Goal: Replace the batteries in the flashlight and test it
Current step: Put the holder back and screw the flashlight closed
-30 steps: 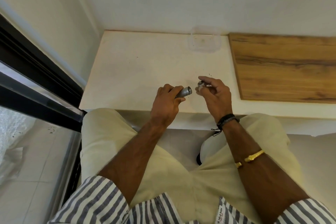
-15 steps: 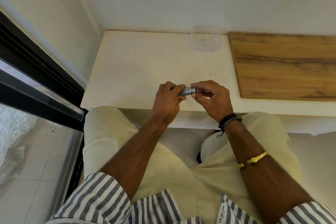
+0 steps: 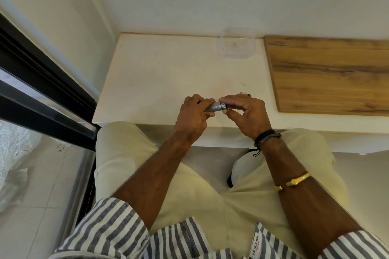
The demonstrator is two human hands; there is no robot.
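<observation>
A small grey metal flashlight lies across my two hands, just above the front edge of the white counter. My left hand is wrapped around its body. My right hand pinches the end piece with thumb and fingertips, pressed against the open end of the body. Most of the flashlight's body is hidden inside my left fist. No loose batteries are visible.
A clear plastic container stands at the back of the counter by the wall. A wooden board covers the counter's right part. A dark-framed glass door runs along the left.
My right hand, first apart from the flashlight with the small end piece, has come in and now holds that piece against the flashlight's end. My left hand has barely moved.
</observation>
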